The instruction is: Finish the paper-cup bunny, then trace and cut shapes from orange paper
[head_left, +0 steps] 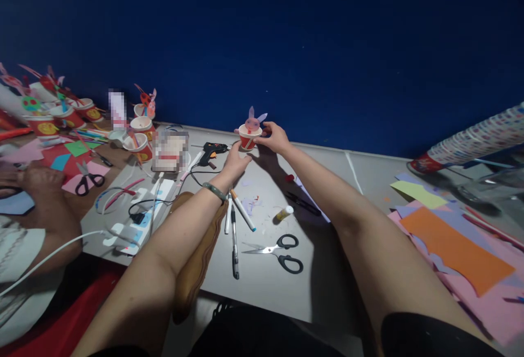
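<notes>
Near the table's far edge stands a red and white paper cup [248, 142] with a pink and lilac paper rabbit [252, 123] rising from its rim. My left hand [236, 161] has its fingers around the cup's lower left side. From the right, my right hand [275, 137] grips the cup, thumb at its wall and fingers by the rim. Left of the cup lies a black glue gun [212, 152]. Closer to me are open scissors [273, 249], a glue stick [285, 213], a pen [234, 245] and markers [243, 210].
At left, a co-worker's hand [39, 182] rests near scissors [88, 178] and coloured paper. Decorated cups [141, 147] stand behind a power strip [143, 218] with cables. Coloured sheets [454, 248] and a long stack of cups [475, 133] lie at right. A blue wall [307, 46] borders the table.
</notes>
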A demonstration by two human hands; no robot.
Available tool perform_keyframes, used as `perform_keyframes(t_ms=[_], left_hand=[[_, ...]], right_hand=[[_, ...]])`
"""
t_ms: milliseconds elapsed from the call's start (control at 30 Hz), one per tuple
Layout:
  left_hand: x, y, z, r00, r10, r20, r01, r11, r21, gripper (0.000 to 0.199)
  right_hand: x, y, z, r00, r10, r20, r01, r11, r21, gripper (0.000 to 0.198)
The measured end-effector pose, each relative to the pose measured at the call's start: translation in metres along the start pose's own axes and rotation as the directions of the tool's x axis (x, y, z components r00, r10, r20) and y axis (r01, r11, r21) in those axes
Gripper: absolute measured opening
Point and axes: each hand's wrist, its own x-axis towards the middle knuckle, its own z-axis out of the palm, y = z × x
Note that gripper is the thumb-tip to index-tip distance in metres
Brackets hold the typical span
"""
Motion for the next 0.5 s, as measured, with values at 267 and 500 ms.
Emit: perform_keyframes(t_ms=[267,500], left_hand=[[-0.008,0.004,0.001,0.996,-0.024,0.086,0.02,0.999,0.049,0.048],[-0.009,0.003,0.003,0.994,-0.038,0.107,0.033,0.998,0.052,0.049]], right_hand=[[0.003,-0.003,0.019,1.0,-0.007,-0.019,0.007,1.0,0.015,0.077],[0.003,-0.006,0.023,0.999,-0.016,-0.041,0.014,0.999,-0.052,0.055]])
